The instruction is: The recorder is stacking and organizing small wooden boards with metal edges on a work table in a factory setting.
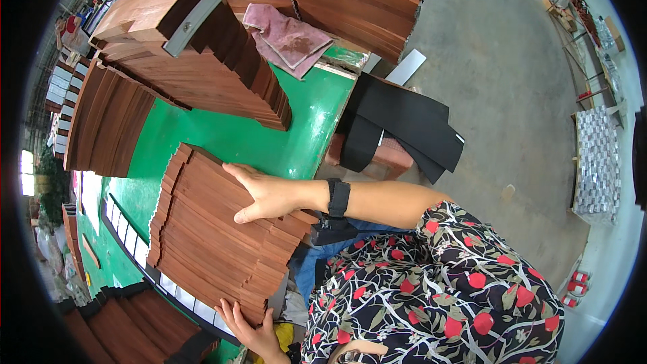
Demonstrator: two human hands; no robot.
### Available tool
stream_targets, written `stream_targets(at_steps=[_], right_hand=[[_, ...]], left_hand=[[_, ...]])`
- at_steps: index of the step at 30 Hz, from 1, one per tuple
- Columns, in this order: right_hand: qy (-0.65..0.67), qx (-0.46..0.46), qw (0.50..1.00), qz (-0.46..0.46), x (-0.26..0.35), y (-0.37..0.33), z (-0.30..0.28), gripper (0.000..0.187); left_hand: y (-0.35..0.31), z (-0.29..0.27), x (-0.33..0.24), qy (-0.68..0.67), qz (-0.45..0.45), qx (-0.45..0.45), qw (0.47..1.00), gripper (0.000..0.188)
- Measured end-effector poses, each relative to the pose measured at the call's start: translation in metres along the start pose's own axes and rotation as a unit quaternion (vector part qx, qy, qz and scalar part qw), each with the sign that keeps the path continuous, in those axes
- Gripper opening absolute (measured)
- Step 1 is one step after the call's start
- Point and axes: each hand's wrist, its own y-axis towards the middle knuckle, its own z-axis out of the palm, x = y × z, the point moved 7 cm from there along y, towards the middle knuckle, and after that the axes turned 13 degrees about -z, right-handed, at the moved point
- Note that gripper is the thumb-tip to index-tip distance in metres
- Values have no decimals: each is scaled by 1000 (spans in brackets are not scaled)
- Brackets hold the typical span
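A low stack of reddish-brown wooden slats (209, 222), its ends uneven and stepped, lies on the green tabletop (296, 141) in front of me. Across its upper right side rests my right hand (263, 192), open, thumb and fingers spread apart on the wood. My left hand (253, 330) touches the stack's near lower edge; its fingers are stretched out and the thumb stands apart. Neither hand is closed round a slat. A black strap (338, 197) wraps my right wrist.
Taller slat stacks (222, 61) stand beyond, one with a metal bar (202, 13) on top. A pink cloth (286, 37) lies beside them. Black sheets (401, 118) cover a stool at the table's right edge. A black-and-white strip (141, 249) runs along the left.
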Motion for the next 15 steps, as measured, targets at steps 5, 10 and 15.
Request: stream_targets(at_steps=[5,10,15], right_hand=[[-2,-28,1000,-4,-2,-3,0,98],[100,-83,991,-2,-8,-4,0,89],[29,-167,984,-48,-3,-5,-19,69]], left_hand=[[-7,3,-1,-1,-38,8,999,80],[-10,2,-5,13,-39,15,999,81],[-6,-2,-32,18,-37,4,999,75]])
